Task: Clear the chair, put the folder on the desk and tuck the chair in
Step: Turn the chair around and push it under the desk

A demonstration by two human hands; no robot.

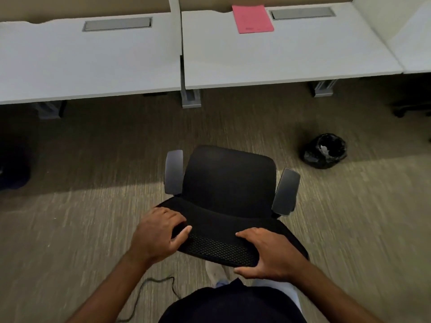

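Both hands, left hand (pixel 161 231) and right hand (pixel 268 252), grip the black mesh-backed office chair (pixel 229 183) by its backrest top. The pink paper folder (pixel 253 18) lies far beyond the fingertips on the white desk (pixel 279 57). An uneven push could swivel the armrests into the desk edge.

The folder (pixel 253 19) lies on the bench (pixel 279 57), at its far edge. The chair (pixel 229 183) stands on the floor (pixel 105 159) before the bench. A bin (pixel 325 150) sits right of the chair.
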